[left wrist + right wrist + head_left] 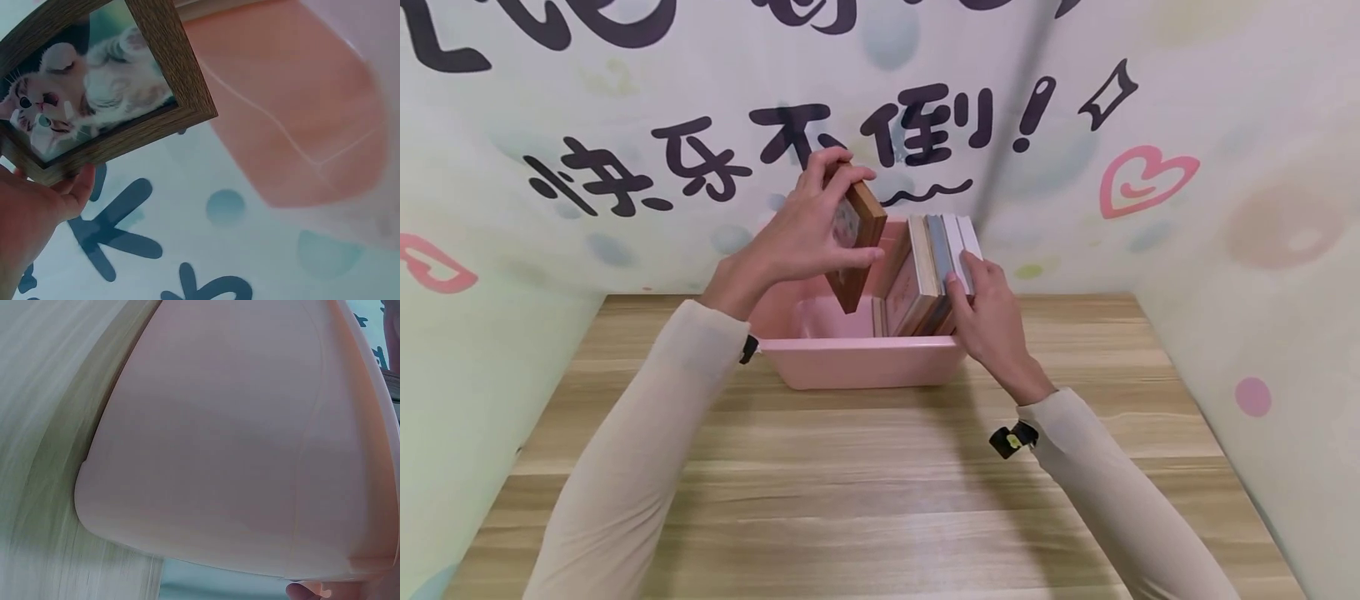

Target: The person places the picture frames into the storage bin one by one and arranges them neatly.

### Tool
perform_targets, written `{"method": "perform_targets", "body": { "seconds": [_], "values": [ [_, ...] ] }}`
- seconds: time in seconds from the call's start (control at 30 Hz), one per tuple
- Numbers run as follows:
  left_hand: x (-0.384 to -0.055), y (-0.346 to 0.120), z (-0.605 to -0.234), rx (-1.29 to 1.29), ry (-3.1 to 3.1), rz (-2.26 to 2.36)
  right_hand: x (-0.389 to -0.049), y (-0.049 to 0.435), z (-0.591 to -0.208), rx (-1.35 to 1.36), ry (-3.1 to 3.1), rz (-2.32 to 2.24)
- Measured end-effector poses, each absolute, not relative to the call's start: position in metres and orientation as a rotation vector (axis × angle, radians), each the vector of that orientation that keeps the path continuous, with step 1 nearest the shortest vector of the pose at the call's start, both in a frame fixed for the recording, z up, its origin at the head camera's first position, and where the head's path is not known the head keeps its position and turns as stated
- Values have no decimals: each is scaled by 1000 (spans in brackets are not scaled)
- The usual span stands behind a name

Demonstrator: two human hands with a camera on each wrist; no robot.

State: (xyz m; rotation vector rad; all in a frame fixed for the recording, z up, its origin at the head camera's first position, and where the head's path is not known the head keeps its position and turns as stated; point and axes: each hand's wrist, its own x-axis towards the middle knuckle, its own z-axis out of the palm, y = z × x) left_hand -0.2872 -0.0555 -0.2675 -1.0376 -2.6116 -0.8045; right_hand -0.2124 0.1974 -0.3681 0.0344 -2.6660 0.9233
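My left hand (797, 225) holds a brown wooden picture frame (857, 242), tilted over the left part of a pink plastic bin (865, 362). Fingers lie over its top edge, the thumb along its near side. A photo of a kitten on its back (106, 87) fills the frame in the left wrist view. Several thin framed pieces with white, cream and grey-blue edges (936, 250) stand upright in the bin's right part. My right hand (992, 317) grips the near end of the rightmost white ones, thumb on the front edge, fingers at the right side.
The bin stands on a wood-grain table (850, 483) against a white backdrop (820, 75) with dark lettering. Similar panels rise at both sides. A thin pale wooden piece (878, 317) stands low inside the bin, left of the row.
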Motion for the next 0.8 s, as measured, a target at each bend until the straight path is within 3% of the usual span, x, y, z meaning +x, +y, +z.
{"method": "perform_targets", "body": {
  "seconds": [0.43,0.8],
  "values": [
    [-298,-27,-248,-1102,-2555,-842,-213,203,-372,7,-2674,915],
    [-321,-16,-263,-1179,-2597,-827,-215,200,-369,21,-2671,916]
  ]
}}
